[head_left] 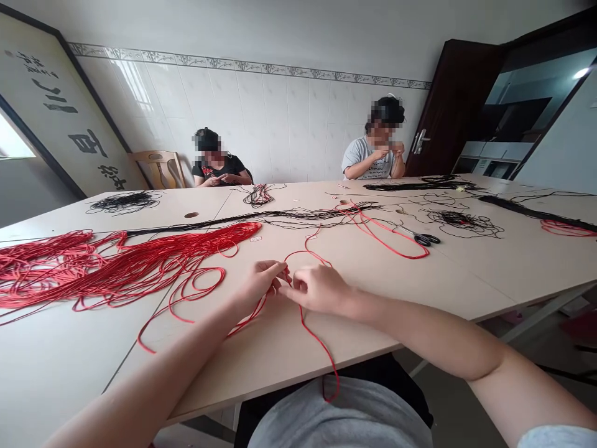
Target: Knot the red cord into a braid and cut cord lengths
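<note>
My left hand (261,284) and my right hand (317,289) meet above the white table (79,348), fingertips almost touching. Both pinch a thin red cord (317,343), and the fingers hide the exact grip. One length of this cord loops up and away over the table, while another hangs down past the table edge toward my grey shirt. To the left of my hands lies a large bundle of red cords (116,269), which joins a long hank of black cords (261,215).
Black-handled scissors (422,237) lie to the right among loose black cord tangles (459,220). Another black tangle (125,201) lies at the far left. Across the table, two seated people (217,165) (373,152) work with their hands. A chair (158,168) and a dark open door (450,106) stand behind.
</note>
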Demonstrator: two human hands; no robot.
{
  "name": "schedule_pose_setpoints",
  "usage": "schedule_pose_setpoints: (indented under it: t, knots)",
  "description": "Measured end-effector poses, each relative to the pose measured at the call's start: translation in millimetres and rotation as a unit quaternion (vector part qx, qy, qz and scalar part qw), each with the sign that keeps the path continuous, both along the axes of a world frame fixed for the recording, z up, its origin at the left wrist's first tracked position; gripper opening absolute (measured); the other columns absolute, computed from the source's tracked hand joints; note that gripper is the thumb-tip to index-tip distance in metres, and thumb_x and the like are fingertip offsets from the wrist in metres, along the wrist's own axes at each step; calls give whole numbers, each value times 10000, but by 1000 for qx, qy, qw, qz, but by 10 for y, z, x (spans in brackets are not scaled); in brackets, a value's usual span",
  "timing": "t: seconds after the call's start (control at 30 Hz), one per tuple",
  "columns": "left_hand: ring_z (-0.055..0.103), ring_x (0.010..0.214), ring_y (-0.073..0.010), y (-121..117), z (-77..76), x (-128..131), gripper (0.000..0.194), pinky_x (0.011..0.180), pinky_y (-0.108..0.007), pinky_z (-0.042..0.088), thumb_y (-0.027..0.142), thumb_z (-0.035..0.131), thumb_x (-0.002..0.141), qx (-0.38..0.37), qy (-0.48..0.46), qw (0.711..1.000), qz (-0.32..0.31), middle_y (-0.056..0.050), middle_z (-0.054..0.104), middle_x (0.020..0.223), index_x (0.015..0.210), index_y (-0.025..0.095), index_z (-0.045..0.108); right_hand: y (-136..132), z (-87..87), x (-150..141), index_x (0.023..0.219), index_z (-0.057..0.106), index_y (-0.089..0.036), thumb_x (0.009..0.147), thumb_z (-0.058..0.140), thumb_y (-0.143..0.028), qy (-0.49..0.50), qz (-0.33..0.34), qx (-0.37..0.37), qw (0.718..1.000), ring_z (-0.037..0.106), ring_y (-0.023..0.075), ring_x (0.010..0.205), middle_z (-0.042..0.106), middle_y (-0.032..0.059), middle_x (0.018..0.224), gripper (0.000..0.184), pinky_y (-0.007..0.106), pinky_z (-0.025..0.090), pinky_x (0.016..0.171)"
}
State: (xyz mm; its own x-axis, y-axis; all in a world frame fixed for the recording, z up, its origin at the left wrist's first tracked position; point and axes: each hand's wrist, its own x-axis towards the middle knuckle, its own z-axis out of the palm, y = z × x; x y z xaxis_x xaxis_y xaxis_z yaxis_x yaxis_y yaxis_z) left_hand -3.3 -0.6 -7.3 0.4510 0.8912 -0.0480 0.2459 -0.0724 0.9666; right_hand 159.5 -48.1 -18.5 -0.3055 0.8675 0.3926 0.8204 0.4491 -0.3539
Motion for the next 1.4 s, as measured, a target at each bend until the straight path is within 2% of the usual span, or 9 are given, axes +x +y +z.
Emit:
schedule_pose_setpoints:
  t: [0.17, 0.4, 0.53, 0.63, 0.73, 0.83, 0.9, 1.1, 1.4]
  knots:
    - [384, 422, -47, -14, 28, 15, 247, 401, -212, 206, 360, 526, 744, -13, -20, 1000, 16, -24, 597, 670, 671, 127, 557, -2, -84, -61, 803, 618, -173, 873, 426, -274, -50, 10, -1, 999, 556, 129, 670, 646, 28, 776, 227, 242, 308, 565]
    - [238, 375, -43, 14, 70, 9, 187, 404, -219, 170, 278, 487, 742, -65, -42, 996, 50, 55, 393, 405, 632, 133, 529, 24, -129, -35, 756, 620, -165, 874, 431, -240, -60, 76, 23, 995, 543, 125, 697, 628, 26, 782, 235, 244, 319, 576]
    - [247, 376, -52, -14, 96, 31, 174, 402, -212, 178, 257, 474, 733, -16, -20, 998, 49, 65, 351, 372, 615, 142, 526, 7, -60, 29, 719, 629, -162, 888, 425, -337, -23, 78, 72, 994, 522, 143, 700, 579, 46, 724, 317, 268, 374, 660]
    - [287, 393, -60, -68, 98, 38, 220, 418, -212, 224, 295, 471, 750, 39, 16, 999, 0, 51, 391, 391, 608, 143, 543, 17, 58, 125, 852, 622, -153, 873, 445, -344, 86, 60, 136, 985, 523, 182, 876, 568, 87, 891, 262, 324, 389, 831]
    - [312, 419, -64, -141, 101, 40, 275, 442, -213, 257, 358, 468, 777, 78, 51, 995, -47, 44, 412, 423, 641, 143, 571, 28, 132, 192, 995, 550, -160, 863, 417, -224, 228, 109, 33, 967, 536, 168, 955, 564, 89, 1027, 198, 323, 415, 851]
    - [315, 431, -64, -199, 121, 47, 295, 444, -208, 250, 388, 459, 796, 94, 80, 989, -79, 49, 398, 440, 667, 148, 572, 3, 138, 196, 1012, 517, -168, 816, 433, -160, 290, 127, -137, 938, 579, 132, 784, 598, 37, 862, 213, 269, 453, 702]
    - [296, 423, -59, -217, 142, 54, 309, 433, -208, 229, 397, 453, 799, 105, 99, 986, -81, 52, 379, 448, 651, 147, 559, -27, 129, 182, 979, 530, -167, 789, 460, -159, 271, 115, -163, 942, 528, 98, 610, 560, -3, 725, 202, 227, 423, 580]
    - [308, 445, -67, -244, 216, 37, 303, 448, -221, 243, 362, 435, 798, 112, 107, 983, -96, 44, 375, 467, 607, 147, 532, -45, 94, 173, 775, 543, -153, 765, 515, -181, 206, 112, -3, 972, 339, 50, 502, 500, -19, 713, 41, 193, 304, 470]
    - [337, 486, -77, -205, 190, 11, 180, 472, -237, 274, 288, 484, 737, 83, 85, 988, -102, -6, 537, 624, 732, 149, 596, -34, 115, 232, 757, 598, -160, 782, 501, -165, 152, 106, 66, 980, 354, 78, 539, 503, -14, 644, 100, 214, 302, 521]
